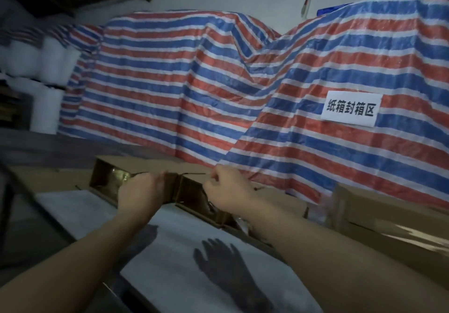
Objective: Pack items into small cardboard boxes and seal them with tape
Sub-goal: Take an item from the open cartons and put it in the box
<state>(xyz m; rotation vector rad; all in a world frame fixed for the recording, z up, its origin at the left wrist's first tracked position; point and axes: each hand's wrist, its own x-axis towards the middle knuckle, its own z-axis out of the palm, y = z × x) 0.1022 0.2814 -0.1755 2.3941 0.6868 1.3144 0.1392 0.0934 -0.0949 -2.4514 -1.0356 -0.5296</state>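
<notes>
A small brown cardboard box (104, 179) lies open at the far edge of the white table top (194, 276), with shiny dark contents inside. My left hand (141, 191) grips the box's near wall at its middle, fingers curled over the rim. My right hand (230, 188) is just to the right, its fingers pinching a thin flap edge (194, 173) of the box. Both forearms reach forward over the table. What lies under the hands is hidden.
A red, blue and white striped tarpaulin (218, 89) covers a pile behind the table and carries a white paper sign (349, 108). A large taped carton (388, 220) stands at the right. Flat cardboard (53, 176) lies at the left, white rolls (46, 108) beyond.
</notes>
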